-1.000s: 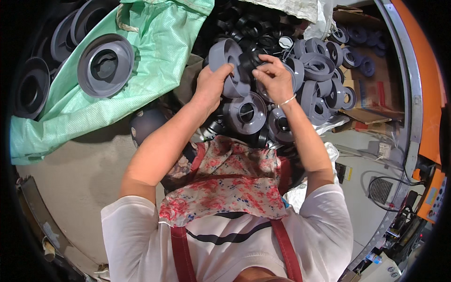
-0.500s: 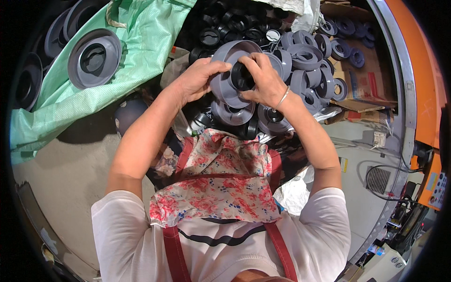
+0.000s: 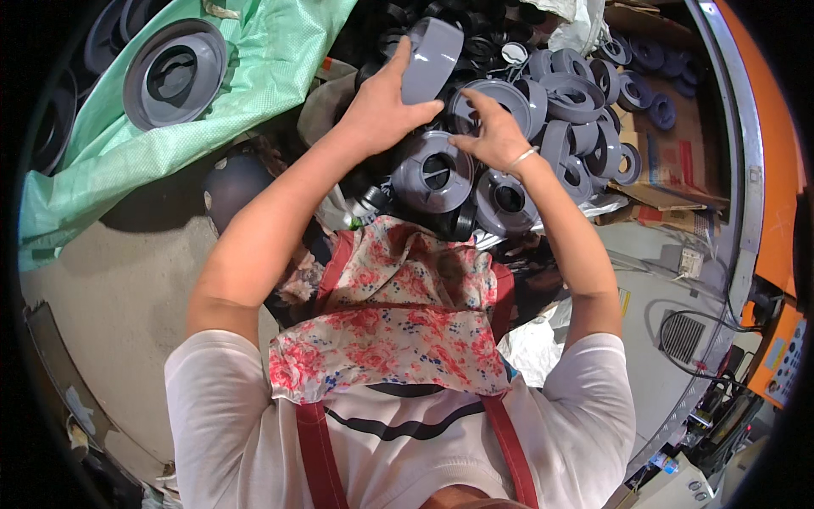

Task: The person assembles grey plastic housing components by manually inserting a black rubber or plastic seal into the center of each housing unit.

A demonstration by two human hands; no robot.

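Note:
My left hand [image 3: 381, 110] holds a grey plastic ring part [image 3: 435, 58], tipped on its side so that its smooth outer wall shows. My right hand [image 3: 498, 140] is open, thumb and forefinger apart, with nothing seen between them. Its fingertips are over a grey flanged part [image 3: 487, 103], and its thumb is by the rim of another grey part [image 3: 417, 180] with a black insert [image 3: 436, 172] in its middle. I cannot tell whether the right hand touches either. Close by rests a third grey part [image 3: 500, 214], also dark in the middle.
Black caps [image 3: 483, 53] are heaped at the back. More grey rings [image 3: 572, 97] are piled to the right, beside an opened cardboard box [image 3: 678, 161]. On the left, a green woven sack [image 3: 263, 76] carries a grey part with a black insert [image 3: 138, 100]. An orange machine [image 3: 767, 170] stands far right.
My left hand has lifted and tilted the grey ring part away, up the picture. My right hand has let go of it and its black insert and moved slightly down and right.

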